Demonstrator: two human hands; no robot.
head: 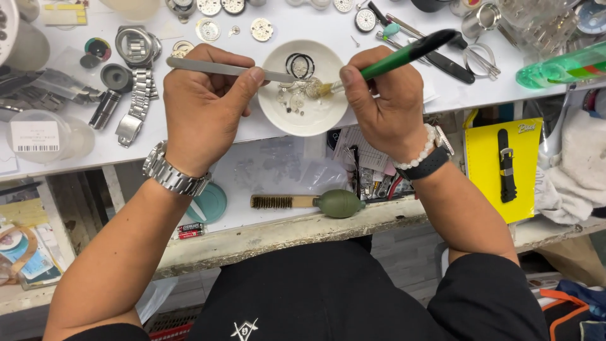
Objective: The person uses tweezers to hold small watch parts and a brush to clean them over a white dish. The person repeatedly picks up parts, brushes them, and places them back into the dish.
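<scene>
The left hand (202,107) pinches a pair of steel tweezers (221,68), closed around the shaft, with the tips reaching over the rim of a small white dish (271,110). The right hand (379,101) is closed round a green-handled brush (404,55), its pale bristles down among the tiny watch parts (297,98) that lie in the dish. Two black gasket rings (300,64) rest at the far side of the bowl.

Judging by how things lie, the cleaning is mid-way — the parts sit loose and wet-looking in the dish, none set out to dry, while a steel watch with bracelet (136,69) and several dials (261,28) wait on the white bench (76,158).

Room is tight. The dish sits near the bench's front edge, just above a lower shelf holding a wire brush (281,201) and an olive dust blower (339,203). Tools crowd the right, where black-handled tools (451,66) lie close to the brush handle — the clearest room lies toward the person.
</scene>
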